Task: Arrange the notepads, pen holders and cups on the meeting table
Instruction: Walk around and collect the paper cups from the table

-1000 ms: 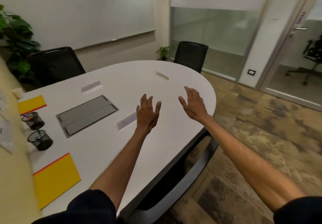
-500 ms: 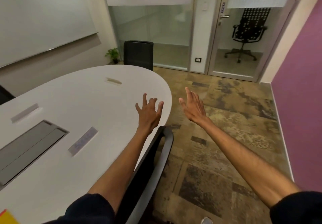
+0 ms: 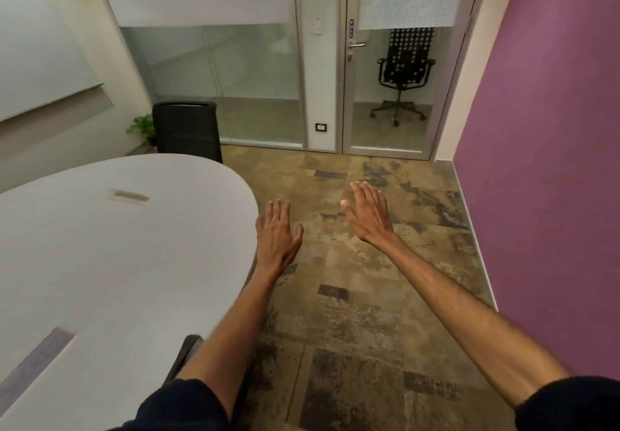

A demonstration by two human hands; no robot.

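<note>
The white oval meeting table fills the left of the view; only its rounded end shows. No notepad, pen holder or cup is in view. My left hand is stretched forward just past the table's right edge, fingers straight, holding nothing. My right hand is held out over the floor to the right of it, fingers straight and together, empty too.
A black chair stands at the table's far end, beside a small plant. A chair edge shows under my left forearm. Ahead are a glass door and glass wall; a purple wall runs along the right. Patterned floor lies between.
The view has swung right: the notepads and pen holders have left the frame, and the door and purple wall have come in. Both hands stay outstretched and empty, now beyond the table's edge.
</note>
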